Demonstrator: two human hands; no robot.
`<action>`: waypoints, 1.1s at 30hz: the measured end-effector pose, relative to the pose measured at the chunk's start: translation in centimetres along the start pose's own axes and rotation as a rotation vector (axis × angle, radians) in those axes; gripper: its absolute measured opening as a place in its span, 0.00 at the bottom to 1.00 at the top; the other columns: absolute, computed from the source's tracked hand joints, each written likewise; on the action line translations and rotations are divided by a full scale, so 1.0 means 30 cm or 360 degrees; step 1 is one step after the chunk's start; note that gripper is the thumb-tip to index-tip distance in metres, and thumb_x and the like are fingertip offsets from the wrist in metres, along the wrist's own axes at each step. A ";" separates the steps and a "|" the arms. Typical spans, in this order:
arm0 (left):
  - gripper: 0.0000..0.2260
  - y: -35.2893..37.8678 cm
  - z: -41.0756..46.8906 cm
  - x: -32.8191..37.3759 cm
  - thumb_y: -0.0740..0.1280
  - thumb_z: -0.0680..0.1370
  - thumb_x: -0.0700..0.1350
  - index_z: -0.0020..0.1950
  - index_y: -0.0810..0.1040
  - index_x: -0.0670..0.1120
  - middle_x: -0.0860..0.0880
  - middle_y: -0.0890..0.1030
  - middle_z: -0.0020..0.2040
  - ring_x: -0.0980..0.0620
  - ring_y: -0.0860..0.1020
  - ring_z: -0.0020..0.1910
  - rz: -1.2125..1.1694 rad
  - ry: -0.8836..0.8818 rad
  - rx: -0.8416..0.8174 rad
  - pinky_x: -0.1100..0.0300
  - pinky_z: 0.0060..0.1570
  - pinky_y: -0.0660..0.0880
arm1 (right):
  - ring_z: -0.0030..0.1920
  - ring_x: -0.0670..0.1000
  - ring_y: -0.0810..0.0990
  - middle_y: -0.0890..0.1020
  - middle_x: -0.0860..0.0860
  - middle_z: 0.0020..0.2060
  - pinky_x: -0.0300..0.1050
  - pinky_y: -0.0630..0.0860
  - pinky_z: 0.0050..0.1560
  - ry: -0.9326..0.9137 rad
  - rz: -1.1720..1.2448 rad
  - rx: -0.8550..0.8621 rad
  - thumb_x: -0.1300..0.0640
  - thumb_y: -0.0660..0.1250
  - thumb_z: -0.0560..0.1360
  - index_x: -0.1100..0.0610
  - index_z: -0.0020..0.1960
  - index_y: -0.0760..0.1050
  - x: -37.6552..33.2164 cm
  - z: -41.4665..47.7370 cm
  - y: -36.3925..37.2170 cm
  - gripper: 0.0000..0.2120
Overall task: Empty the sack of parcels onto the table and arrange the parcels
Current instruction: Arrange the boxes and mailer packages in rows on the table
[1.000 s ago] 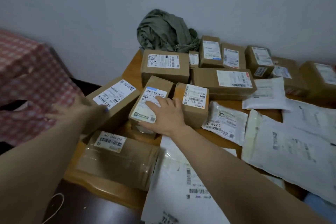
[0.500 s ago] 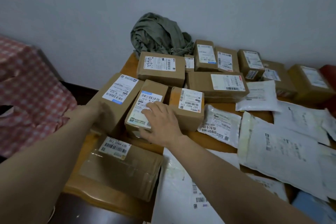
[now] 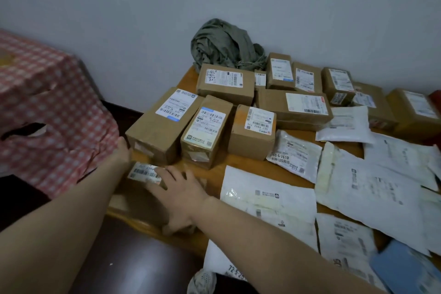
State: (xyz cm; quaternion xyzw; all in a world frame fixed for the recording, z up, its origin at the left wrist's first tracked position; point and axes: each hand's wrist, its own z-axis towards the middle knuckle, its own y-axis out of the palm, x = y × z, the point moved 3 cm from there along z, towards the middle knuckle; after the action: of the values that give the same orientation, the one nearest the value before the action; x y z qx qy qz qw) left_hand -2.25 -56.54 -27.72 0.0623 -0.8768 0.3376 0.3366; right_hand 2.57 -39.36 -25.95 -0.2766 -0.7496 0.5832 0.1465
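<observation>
Cardboard box (image 3: 143, 173) | right hand (image 3: 181, 190): fingers spread atop | left hand (image 3: 123, 151): cannot tell

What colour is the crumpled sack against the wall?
Grey-green sack, seen best in the head view.

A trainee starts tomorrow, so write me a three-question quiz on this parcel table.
1. True or false: the grey-green sack lies crumpled at the back of the table, against the wall.
2. The right hand rests flat on: A) the sack B) the taped brown box at the table's near-left corner C) the wall.
3. How many brown boxes stand side by side in the row just beyond that hand?
Key: 1 true; 2 B; 3 three.
</observation>
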 end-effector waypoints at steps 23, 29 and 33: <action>0.23 0.261 -0.384 0.120 0.48 0.79 0.55 0.76 0.55 0.61 0.50 0.50 0.78 0.45 0.44 0.77 0.1295 0.1255 -0.0027 0.30 0.67 0.39 | 0.76 0.59 0.37 0.36 0.49 0.77 0.69 0.49 0.70 0.1321 0.0752 -0.0223 0.34 0.58 0.74 0.35 0.75 0.42 0.165 -0.446 0.287 0.36; 0.22 0.275 -0.370 0.150 0.49 0.80 0.53 0.73 0.66 0.54 0.46 0.63 0.73 0.46 0.53 0.75 0.1276 0.1485 0.0045 0.36 0.71 0.40 | 0.69 0.56 0.64 0.66 0.53 0.70 0.55 0.59 0.65 0.1462 0.0575 0.0340 0.36 0.42 0.69 0.45 0.73 0.61 0.167 -0.394 0.207 0.35; 0.22 0.347 -0.378 0.248 0.54 0.80 0.54 0.74 0.62 0.55 0.48 0.60 0.75 0.45 0.50 0.76 0.1281 0.1813 -0.0034 0.38 0.72 0.41 | 0.67 0.55 0.65 0.67 0.52 0.68 0.49 0.61 0.65 0.1721 0.0472 0.0542 0.53 0.57 0.77 0.52 0.70 0.64 0.406 -0.431 0.139 0.21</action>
State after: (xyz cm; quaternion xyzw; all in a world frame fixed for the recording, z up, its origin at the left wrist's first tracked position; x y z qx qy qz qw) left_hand -5.23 -40.52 -22.56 -0.4576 -0.5220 0.4075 0.5933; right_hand 0.79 -21.27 -27.61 -0.6094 -0.4173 0.4857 0.4675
